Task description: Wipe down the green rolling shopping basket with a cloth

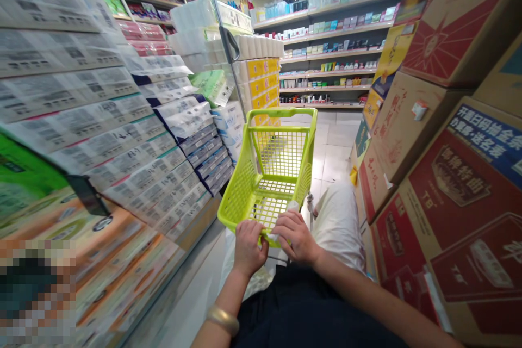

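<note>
A lime-green plastic shopping cart [306, 180] with lattice walls stands right in front of me, its lattice floor showing. My left hand [249, 247] is closed over the near rim, the thumb pointing inward. Close beside it, my right hand [294, 235] rests closed on the same rim. Something white and crumpled, perhaps a tissue [292, 205], sticks out by the right fingers; how it is held I cannot make out. A gold-coloured bangle [222, 321] circles my left wrist.
Stacked white packs [134, 136] line the left side, with orange packs [134, 261] lower down. Tall cartons [460, 190] crowd the right. A metal pole [223, 32] rises by the cart. Tiled floor [326, 147] leads to stocked shelves [326, 60] at the back.
</note>
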